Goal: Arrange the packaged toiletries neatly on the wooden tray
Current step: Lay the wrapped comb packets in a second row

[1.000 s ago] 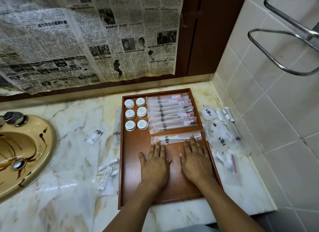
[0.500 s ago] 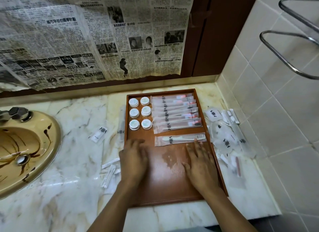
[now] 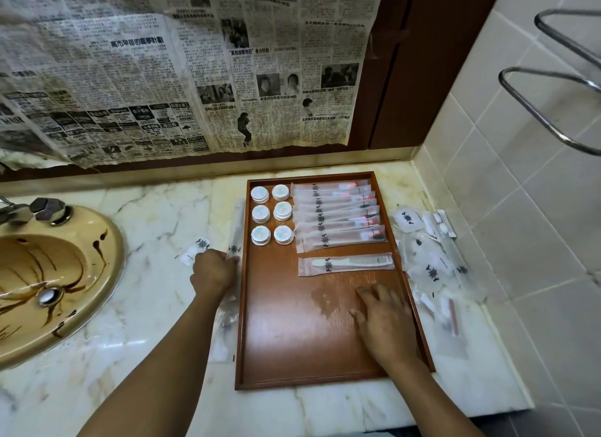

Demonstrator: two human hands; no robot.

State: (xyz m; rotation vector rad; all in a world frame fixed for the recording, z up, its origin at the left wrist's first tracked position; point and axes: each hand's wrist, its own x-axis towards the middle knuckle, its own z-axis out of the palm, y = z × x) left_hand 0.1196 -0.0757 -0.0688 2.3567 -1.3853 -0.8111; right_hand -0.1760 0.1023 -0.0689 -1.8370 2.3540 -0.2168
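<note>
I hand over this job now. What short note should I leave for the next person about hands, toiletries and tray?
Left hand: on the long packet beside the left edge of the wooden tray; grip unclear.
Right hand: open, flat on the tray's bare near part.
Done: six round tubs, overlapping toothbrush packets and one comb packet lie on the tray.
Left to do: the long packet, the small packet near it, and the loose packets on the counter right of the tray.
</note>
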